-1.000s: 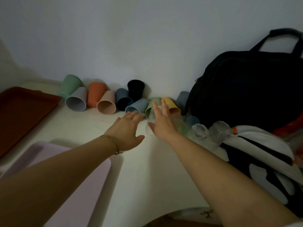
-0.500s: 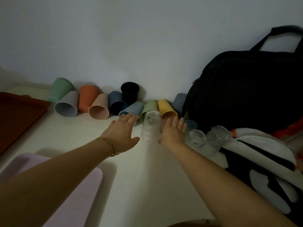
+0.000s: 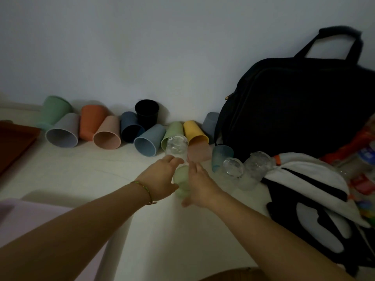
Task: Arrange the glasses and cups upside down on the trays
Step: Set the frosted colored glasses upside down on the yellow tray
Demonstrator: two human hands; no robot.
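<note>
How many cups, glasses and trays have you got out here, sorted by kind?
Coloured plastic cups: 10
Clear glasses: 3
Tinted glasses: 3 (green, pink, blue)
Trays: 2 (one brown, one lilac)
Total: 18

Black bag [image 3: 300, 110] against the pale wall [image 3: 162, 47], black-and-white cloth [image 3: 316, 191] in front, white tabletop [image 3: 81, 171]
</note>
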